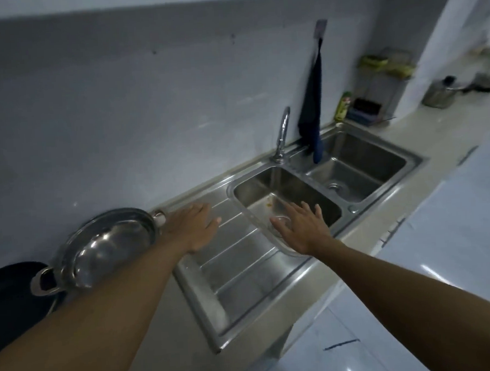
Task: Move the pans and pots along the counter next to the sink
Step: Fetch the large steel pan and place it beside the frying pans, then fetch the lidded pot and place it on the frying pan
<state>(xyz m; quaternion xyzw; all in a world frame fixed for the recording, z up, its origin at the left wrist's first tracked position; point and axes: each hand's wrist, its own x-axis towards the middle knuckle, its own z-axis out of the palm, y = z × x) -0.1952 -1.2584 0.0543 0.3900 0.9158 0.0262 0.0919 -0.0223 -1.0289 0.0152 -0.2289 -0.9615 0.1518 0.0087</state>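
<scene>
A shiny steel pot [110, 245] with two loop handles sits on the counter left of the sink's ribbed drainboard [236, 268]. A black pan [14, 296] lies beside it at the left edge, partly under the pot's handle. My left hand [193, 226] is stretched out flat over the drainboard's far corner, just right of the pot, fingers apart and holding nothing. My right hand [300, 226] hovers open over the near rim of the left sink basin [304, 193], empty as well.
A double steel sink with a tap [282, 135] fills the middle. A dark cloth [312, 111] hangs on the wall behind it. A rack with bottles [375, 93] and a small steel pot [439, 94] stand farther right on the pale counter [422, 125].
</scene>
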